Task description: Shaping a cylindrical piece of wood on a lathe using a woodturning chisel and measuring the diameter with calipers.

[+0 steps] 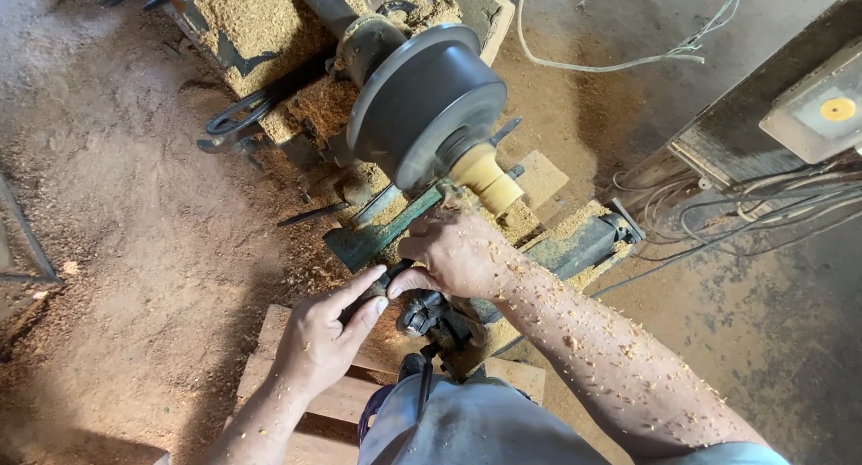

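Observation:
A pale round wood piece [486, 178] sticks out from the dark metal disc [429, 101] of a lathe. My right hand [456, 250] rests on the green tool rest [377, 236] just below the wood, gripping a turning tool whose dark handle [382, 284] runs back toward me. My left hand [325, 332] pinches the rear end of that handle with fingers and thumb. The tool's tip is hidden by my right hand. Wood chips cover my right forearm.
Sawdust lies thick over the lathe bed [260, 34] and the floor at left. Loose chisels [310, 215] lie left of the rest. A wooden stool [337, 393] stands under me. Tangled wires [718, 214] and a grey switch box [817, 110] are at right.

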